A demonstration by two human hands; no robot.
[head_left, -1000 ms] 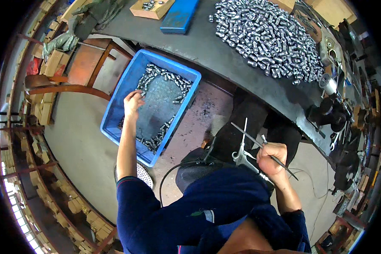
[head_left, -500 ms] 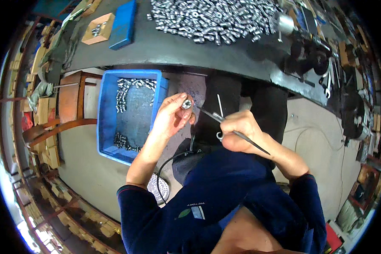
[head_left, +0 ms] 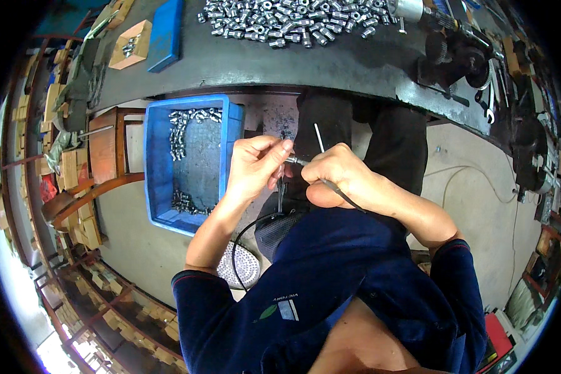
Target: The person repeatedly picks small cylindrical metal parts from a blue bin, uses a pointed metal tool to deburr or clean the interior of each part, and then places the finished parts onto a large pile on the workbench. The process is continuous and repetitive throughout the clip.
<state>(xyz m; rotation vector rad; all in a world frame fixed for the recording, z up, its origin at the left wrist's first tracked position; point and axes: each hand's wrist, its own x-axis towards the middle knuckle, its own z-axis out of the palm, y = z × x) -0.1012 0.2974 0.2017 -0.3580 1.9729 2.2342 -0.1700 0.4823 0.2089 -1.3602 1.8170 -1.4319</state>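
Note:
My left hand (head_left: 254, 167) is closed in a pinch around a small shiny metal fitting (head_left: 290, 159), mostly hidden by the fingers. In my right hand (head_left: 340, 176) is a long, dark, tapered tool (head_left: 346, 195), like a scraper or file; its tail runs back over my wrist. Its front end meets the fitting, and I cannot tell whether it goes inside. A thin pale rod (head_left: 319, 137) sticks up from the same fist. Both hands are over my lap, right of a blue plastic bin (head_left: 149, 168) with several metal fittings (head_left: 179, 134) along its sides.
Across the dark workbench (head_left: 230, 71) ahead lies a large pile of metal fittings (head_left: 293, 25). A wooden box (head_left: 131, 45) and a blue case (head_left: 165, 37) stand at left, a clamping machine (head_left: 455, 59) at right. Beside the bin is a wooden chair (head_left: 103, 146); a round perforated stool (head_left: 240, 267) is below.
My hands have come together, and the tool's front end has reached the fitting. The fitting's open end, facing up before, is now turned toward the right hand. My view has shifted slightly.

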